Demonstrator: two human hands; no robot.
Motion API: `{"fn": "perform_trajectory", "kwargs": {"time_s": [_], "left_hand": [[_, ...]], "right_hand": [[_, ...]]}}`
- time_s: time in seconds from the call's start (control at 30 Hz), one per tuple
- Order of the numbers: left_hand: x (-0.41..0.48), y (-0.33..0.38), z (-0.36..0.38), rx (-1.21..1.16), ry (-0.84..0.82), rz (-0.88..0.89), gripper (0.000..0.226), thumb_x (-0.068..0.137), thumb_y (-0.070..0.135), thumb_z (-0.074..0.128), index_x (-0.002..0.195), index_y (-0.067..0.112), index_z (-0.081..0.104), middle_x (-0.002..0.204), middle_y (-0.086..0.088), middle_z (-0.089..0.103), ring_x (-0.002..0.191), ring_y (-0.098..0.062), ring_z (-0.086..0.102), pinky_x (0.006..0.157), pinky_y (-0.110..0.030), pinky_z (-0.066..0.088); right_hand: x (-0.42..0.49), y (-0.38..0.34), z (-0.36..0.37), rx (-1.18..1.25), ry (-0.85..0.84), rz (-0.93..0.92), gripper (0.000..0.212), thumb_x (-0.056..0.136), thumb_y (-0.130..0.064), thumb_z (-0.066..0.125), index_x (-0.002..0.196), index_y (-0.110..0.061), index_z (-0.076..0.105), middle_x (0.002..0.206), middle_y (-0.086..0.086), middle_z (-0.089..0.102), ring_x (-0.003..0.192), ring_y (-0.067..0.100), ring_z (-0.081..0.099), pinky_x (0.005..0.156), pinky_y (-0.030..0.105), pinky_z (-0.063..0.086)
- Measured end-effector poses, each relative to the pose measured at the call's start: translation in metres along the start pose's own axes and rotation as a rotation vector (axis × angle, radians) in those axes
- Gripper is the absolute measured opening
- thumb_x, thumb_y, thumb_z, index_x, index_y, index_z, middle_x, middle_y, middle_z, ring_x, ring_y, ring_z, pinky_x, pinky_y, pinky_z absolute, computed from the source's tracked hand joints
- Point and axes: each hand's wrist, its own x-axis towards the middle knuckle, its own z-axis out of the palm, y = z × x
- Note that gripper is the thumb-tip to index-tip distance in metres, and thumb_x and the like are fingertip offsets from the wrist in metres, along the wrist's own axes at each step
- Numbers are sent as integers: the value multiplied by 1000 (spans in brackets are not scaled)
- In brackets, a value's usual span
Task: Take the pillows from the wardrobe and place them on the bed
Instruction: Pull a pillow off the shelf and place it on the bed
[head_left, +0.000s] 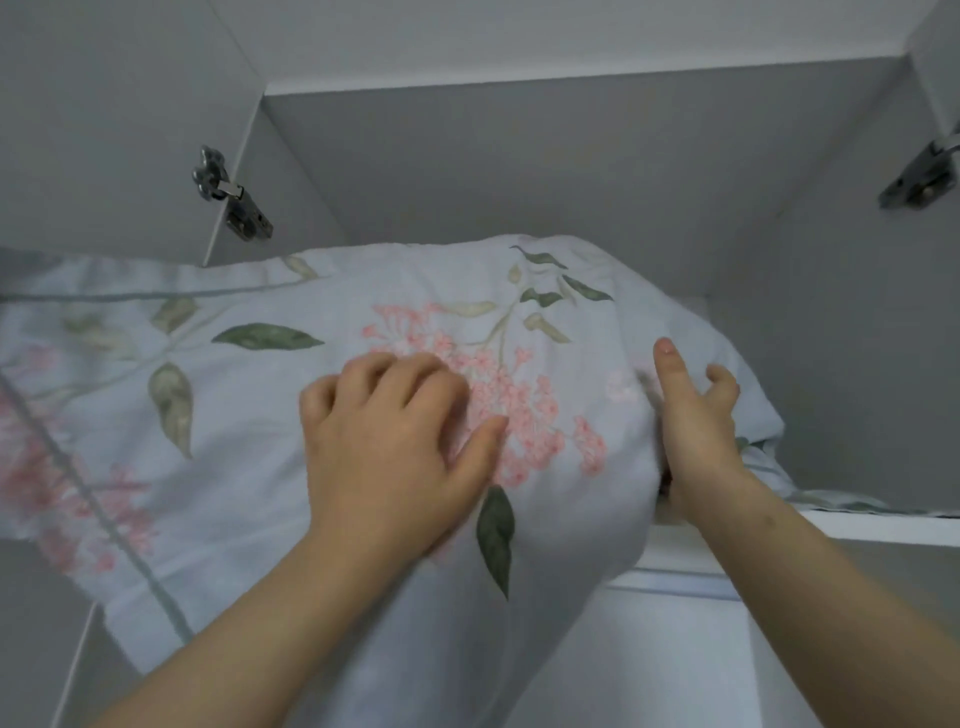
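A pale blue pillow (249, 395) with pink flowers and green leaves fills the middle of the head view, half out of the upper wardrobe compartment and hanging over the shelf edge (883, 525). My left hand (389, 447) lies on its front face, fingers curled into the fabric and thumb spread to the right. My right hand (696, 415) grips the pillow's right side, thumb up on the front, fingers wrapped behind the bulge. The bed is not in view.
The grey wardrobe interior (571, 171) rises behind the pillow. An open door with a metal hinge (231, 195) stands at the left; another hinge (922, 176) sits at the upper right. A white shelf front runs below the pillow at the right.
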Motion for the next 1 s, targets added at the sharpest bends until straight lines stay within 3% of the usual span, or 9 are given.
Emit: {"fn": "perform_trajectory", "kwargs": {"time_s": [0.07, 0.17, 0.23, 0.3, 0.43, 0.57, 0.67, 0.8, 1.0], "left_hand": [[28, 4, -1, 39, -95, -96, 62, 71, 68, 35, 120, 32, 50, 141, -4, 44, 134, -31, 31, 105, -48, 19], [61, -2, 18, 83, -373, -206, 82, 69, 81, 33, 140, 42, 17, 158, 0, 3, 144, -33, -2, 110, -63, 2], [65, -10, 37, 94, -566, -270, 84, 69, 83, 29, 141, 42, 11, 158, -1, 3, 143, -34, 3, 109, -65, 3], [58, -18, 51, 125, -661, -281, 82, 71, 82, 23, 141, 40, 16, 154, -4, 23, 138, -34, 22, 108, -63, 9], [48, -21, 60, 231, -533, -188, 75, 79, 75, 22, 129, 22, 41, 120, -12, 60, 110, -33, 52, 96, -45, 28], [52, -22, 67, 284, -430, -99, 69, 87, 66, 23, 112, 8, 52, 111, -16, 62, 100, -33, 56, 90, -43, 33], [48, -25, 68, 171, -344, -61, 52, 93, 54, 25, 88, 10, 54, 92, -14, 66, 76, -30, 55, 67, -37, 36], [32, -25, 58, 4, -263, -103, 45, 94, 51, 27, 72, 14, 39, 64, -2, 50, 59, -23, 44, 50, -31, 27], [7, -35, 32, -101, -161, -109, 47, 86, 55, 30, 63, 14, 31, 49, 6, 29, 51, -22, 38, 43, -26, 9]], "right_hand": [[4, -6, 6, -29, -29, -23, 87, 77, -65, 54, 146, -36, 12, 154, 4, 22, 136, 33, 30, 110, 48, 28], [3, -2, 21, -158, -92, -78, 94, 73, -58, 64, 147, -34, 10, 156, 5, 17, 138, 34, 28, 112, 48, 27], [3, 3, 30, -313, -111, -105, 93, 73, -55, 67, 146, -32, 13, 154, 9, 18, 137, 37, 27, 113, 49, 26], [6, 9, 36, -457, -116, -123, 88, 76, -55, 64, 145, -30, 17, 152, 14, 21, 135, 40, 27, 112, 47, 24], [3, 12, 38, -572, -92, -171, 75, 83, -49, 58, 145, -32, 20, 150, 18, 22, 133, 41, 25, 110, 43, 22], [1, 18, 33, -555, -71, -210, 59, 87, -43, 56, 140, -30, 33, 143, 19, 31, 126, 41, 36, 107, 40, 29], [-2, 23, 27, -441, -57, -280, 48, 88, -34, 57, 132, -21, 44, 131, 8, 49, 116, 30, 49, 94, 30, 35], [-15, 26, 20, -360, -8, -349, 41, 90, -29, 57, 127, -18, 48, 106, -8, 45, 100, 12, 43, 86, 23, 31], [-51, 39, 20, -294, 89, -464, 31, 89, -30, 58, 117, -18, 51, 100, -10, 53, 94, 13, 50, 80, 26, 35]]}}
